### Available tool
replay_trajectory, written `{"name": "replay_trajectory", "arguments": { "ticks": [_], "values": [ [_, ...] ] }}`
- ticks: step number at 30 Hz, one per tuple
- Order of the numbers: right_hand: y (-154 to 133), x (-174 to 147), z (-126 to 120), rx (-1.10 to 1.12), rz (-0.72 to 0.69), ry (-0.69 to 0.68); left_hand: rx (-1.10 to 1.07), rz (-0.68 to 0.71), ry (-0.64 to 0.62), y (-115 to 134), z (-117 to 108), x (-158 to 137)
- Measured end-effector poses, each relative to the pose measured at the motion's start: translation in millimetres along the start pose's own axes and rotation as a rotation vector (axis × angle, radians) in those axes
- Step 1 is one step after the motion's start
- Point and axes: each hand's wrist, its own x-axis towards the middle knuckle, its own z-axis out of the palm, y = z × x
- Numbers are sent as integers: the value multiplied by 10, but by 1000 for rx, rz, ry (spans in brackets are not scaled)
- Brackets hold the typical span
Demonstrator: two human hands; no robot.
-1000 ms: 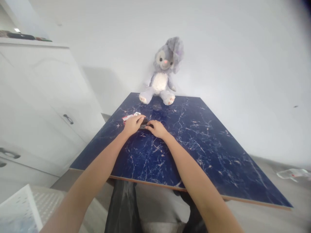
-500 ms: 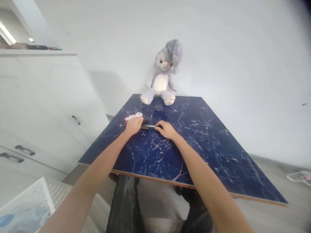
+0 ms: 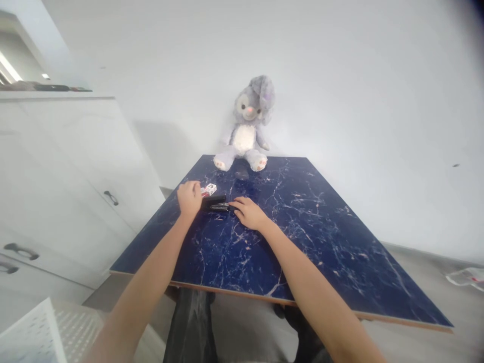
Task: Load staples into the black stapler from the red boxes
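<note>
A black stapler [image 3: 215, 204] lies on the dark blue marbled table, its metal staple channel partly showing on the right. My right hand [image 3: 249, 213] is at the stapler's right end, index finger and thumb around its tip. To the left, my left hand [image 3: 189, 198] is closed with its fingers bent over the near-left end of a small white and red box [image 3: 209, 190]. The palm hides the box's left part. That hand is beside the stapler's left end; whether it touches the stapler I cannot tell.
A grey plush rabbit [image 3: 245, 128] sits at the table's [image 3: 302, 237] back edge against the wall. White cabinets [image 3: 68, 181] with dark handles stand on the left. A white perforated crate or chair [image 3: 73, 327] is at lower left. A clear plastic bag [image 3: 467, 277] lies on the floor at right.
My left hand has moved left off the stapler to the small box. My right hand has moved left, and the stapler's metal channel sticks out less. The view has tilted up slightly.
</note>
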Motion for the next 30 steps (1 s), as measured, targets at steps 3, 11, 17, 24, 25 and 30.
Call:
{"name": "replay_trajectory", "arguments": {
  "ticks": [3,11,17,24,25,30],
  "values": [
    [-59,34,12,-24,32,-27,129,-218,-9,-221,-35,61],
    [-77,21,-64,-64,0,-101,175,-179,-307,-390,-42,104],
    [-114,35,-19,25,79,-24,-267,-307,-84,-294,-58,114],
    [-63,44,4,82,194,76,-721,-512,-15,-291,-18,178],
    [-64,45,10,84,198,78,-764,-544,-17,-290,-14,187],
    [-59,54,73,117,205,139,-856,-582,-82,-289,3,201]
  ]
}}
